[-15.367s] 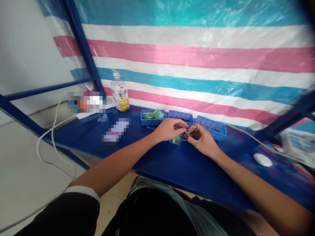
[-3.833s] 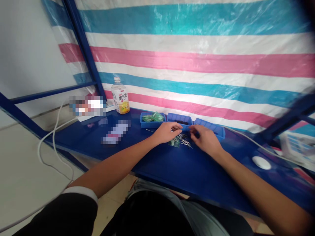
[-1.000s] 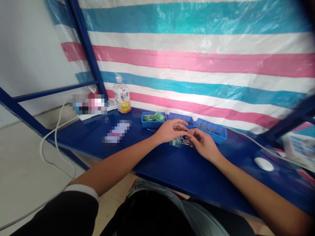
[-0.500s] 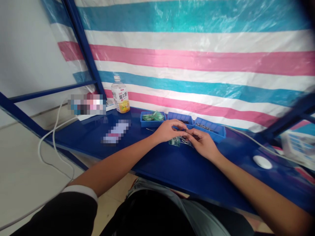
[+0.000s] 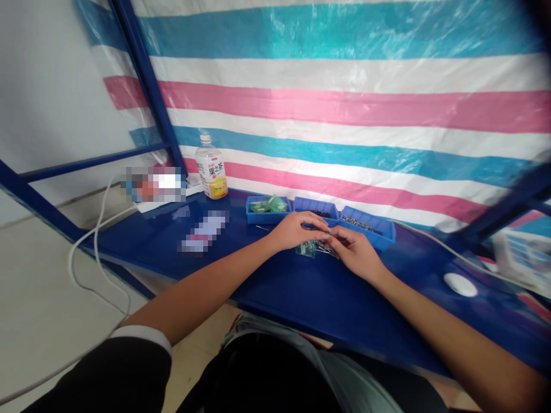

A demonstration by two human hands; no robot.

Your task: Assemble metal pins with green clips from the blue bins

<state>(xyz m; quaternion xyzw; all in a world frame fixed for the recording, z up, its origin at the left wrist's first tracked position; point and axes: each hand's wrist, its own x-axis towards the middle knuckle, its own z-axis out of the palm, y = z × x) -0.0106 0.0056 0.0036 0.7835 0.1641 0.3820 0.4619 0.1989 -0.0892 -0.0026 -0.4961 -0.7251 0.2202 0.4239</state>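
My left hand (image 5: 299,230) and my right hand (image 5: 353,250) meet fingertip to fingertip over the blue table. Both are closed in a pinch, and whatever lies between the fingers is too small and too covered to name. Right below them, on the tabletop, are a small clear greenish plastic bag (image 5: 306,248) and some thin metal pieces (image 5: 323,248), partly hidden by my hands. Just behind stand three blue bins: the left bin (image 5: 267,218) holds green-tinted packets, the middle bin (image 5: 316,205) small dark parts, the right bin (image 5: 379,235) small metal parts.
At the back left stands a drink bottle (image 5: 212,172). A blurred-out flat object (image 5: 204,231) lies left of my hands. A white oval object (image 5: 460,284) and a pale cable (image 5: 434,240) lie on the right. Blue frame posts (image 5: 146,86) and striped sheeting (image 5: 344,109) bound the table.
Almost nothing differs. My hands stay together in the same place with a slight shift of the fingers, and the whole view has moved a little.
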